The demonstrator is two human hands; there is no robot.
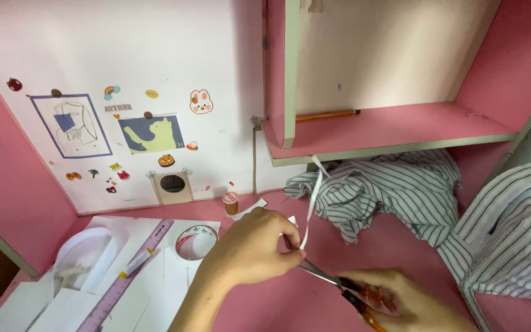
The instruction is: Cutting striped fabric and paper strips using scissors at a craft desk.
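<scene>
The right hand [410, 301] sits lowest in view, at the bottom edge, its fingers closed through the handles of a pair of orange-handled scissors [339, 288]. The blades point up and to the left, slightly parted, their tips meeting the lower end of a narrow white paper strip [312, 206]. Just above and left of them, the left hand [254, 249] pinches that strip between thumb and fingertips, fingers closed on it, so the strip rises from the grip and curls over at the top near the shelf edge.

Both hands hover over a pink desk [339, 246]. To the left lie white paper sheets [93, 289], a purple ruler [124, 280] laid diagonally across them, a small white tube-like item beside the ruler, and a roll of tape [196, 241]. A small brown spool [231, 202] stands farther back near the wall. To the right, striped cloth [394, 190] is heaped under a pink shelf [388, 132], on which an orange pencil [327, 114] rests. Behind, the white wall [155, 49] carries stickers and two small pictures.
</scene>
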